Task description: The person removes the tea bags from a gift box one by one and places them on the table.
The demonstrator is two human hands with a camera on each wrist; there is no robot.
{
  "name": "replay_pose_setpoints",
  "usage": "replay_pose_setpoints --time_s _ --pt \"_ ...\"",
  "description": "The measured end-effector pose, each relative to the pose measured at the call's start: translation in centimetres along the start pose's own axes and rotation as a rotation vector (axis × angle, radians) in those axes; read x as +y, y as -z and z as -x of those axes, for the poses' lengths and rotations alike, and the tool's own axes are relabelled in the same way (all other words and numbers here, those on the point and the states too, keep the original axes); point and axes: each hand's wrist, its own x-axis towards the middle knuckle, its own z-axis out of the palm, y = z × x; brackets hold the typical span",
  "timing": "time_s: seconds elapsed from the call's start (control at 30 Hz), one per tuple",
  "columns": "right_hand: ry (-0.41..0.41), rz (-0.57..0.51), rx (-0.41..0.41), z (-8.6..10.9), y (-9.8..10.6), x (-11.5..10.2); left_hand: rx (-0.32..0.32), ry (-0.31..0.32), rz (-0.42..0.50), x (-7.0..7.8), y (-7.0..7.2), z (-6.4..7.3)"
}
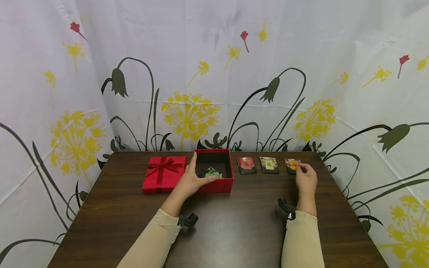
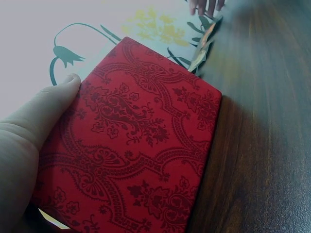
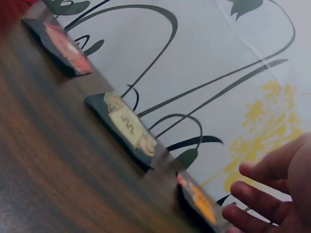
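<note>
My left hand (image 1: 191, 182) holds the near left corner of an open red gift box (image 1: 214, 185), thumb over the near rim and fingers along the left wall. The box's patterned red side fills much of the left wrist view, with the thumb (image 2: 58, 97) at its upper edge. Inside the dark box lies a packet with a green label (image 1: 213, 173). At the back right, my right hand (image 1: 306, 179) has its fingers loosely bent, their tips right at the edge of a small black packet with an orange label (image 3: 201, 204).
Left of the box sits its red lid (image 1: 152, 182) with a ribbon bow. A red-labelled packet (image 1: 246, 166) and a yellow-labelled packet (image 1: 269, 165) lie in a row right of the box. Behind the wooden table (image 1: 241, 227) hangs a flowered curtain (image 1: 214, 74).
</note>
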Motion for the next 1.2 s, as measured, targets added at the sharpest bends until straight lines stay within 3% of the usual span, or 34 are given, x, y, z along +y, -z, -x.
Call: replay_pose_setpoints --time_s 0.23,0.4,0.5,0.6,0.77,0.93,1.03,1.2 --pt "-0.058 -0.045 0.115 0.6 0.9 -2.3 -0.007 0.007 0.002 0.0 0.1 0.0" --pt "-0.007 -0.061 0.104 1.1 1.2 -4.5 -0.004 0.004 0.009 0.0 0.0 0.0" --pt "0.035 -0.141 0.069 1.8 1.0 -6.2 -0.005 -0.001 0.012 0.0 -0.1 0.0" --pt "0.073 -0.263 0.014 2.7 0.4 -7.9 -0.008 -0.007 0.017 0.0 0.0 0.1" --pt "0.096 -0.349 -0.139 4.4 -1.0 -10.5 -0.005 -0.016 0.011 0.0 0.2 0.1" --pt "0.124 -0.266 -0.350 6.2 -2.0 -13.0 0.005 -0.009 0.003 0.0 0.0 0.1" --pt "0.190 -0.178 -0.466 7.4 -3.2 -13.8 0.001 -0.008 0.011 0.1 -0.2 0.2" --pt "0.331 -0.061 -0.548 10.1 -7.4 -14.9 0.011 -0.012 0.016 0.2 0.0 0.4"
